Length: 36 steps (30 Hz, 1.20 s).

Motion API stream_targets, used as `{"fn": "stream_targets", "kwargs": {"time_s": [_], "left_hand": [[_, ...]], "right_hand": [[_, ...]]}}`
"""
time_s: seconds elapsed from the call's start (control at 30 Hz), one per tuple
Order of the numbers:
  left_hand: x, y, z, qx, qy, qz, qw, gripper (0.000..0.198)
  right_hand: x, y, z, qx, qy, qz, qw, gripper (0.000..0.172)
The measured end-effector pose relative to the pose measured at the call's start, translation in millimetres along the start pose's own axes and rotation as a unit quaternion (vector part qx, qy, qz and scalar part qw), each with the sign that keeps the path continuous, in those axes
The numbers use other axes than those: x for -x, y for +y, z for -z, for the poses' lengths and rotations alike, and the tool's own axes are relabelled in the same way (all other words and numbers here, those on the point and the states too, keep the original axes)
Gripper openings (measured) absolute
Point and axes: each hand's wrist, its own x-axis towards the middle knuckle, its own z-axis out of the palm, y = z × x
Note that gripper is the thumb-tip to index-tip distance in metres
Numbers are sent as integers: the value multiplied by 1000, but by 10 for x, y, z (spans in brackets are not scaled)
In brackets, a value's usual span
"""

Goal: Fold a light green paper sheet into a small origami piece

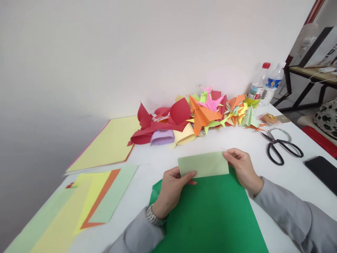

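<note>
I hold a folded pale green paper between both hands, just above a large dark green sheet that lies on the white table. My left hand pinches the paper's lower left corner, a metal watch on that wrist. My right hand pinches its right end, fingers closed on the edge. Both sleeves are grey.
A heap of folded paper shapes in red, orange, pink, yellow and lilac lies against the wall. Stacks of coloured sheets lie left. Black scissors, a dark phone and two plastic bottles are at right.
</note>
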Motion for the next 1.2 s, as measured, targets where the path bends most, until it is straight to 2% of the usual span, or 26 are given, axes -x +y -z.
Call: {"fn": "stream_targets", "kwargs": {"time_s": [0.2, 0.33, 0.8, 1.0, 1.1, 1.2], "left_hand": [[-20, -8, 0, 28, -10, 5, 1000, 36], [-18, 11, -10, 38, -13, 13, 999, 31], [2, 52, -20, 90, -33, 27, 995, 28], [12, 54, -6, 81, -53, 9, 995, 26], [25, 52, -30, 63, -64, 9, 996, 28], [40, 51, -83, 44, -43, 2, 998, 26]], "right_hand": [[-6, 44, 32, 30, 16, 19, 999, 26], [-10, 52, 50, 48, 26, 26, 998, 26], [-55, 79, 89, 8, 33, 9, 999, 24], [-61, 72, 70, 10, 35, 20, 999, 23], [-32, 48, 32, -7, 13, 24, 1000, 22], [43, 14, -34, -44, -64, -4, 997, 27]]}}
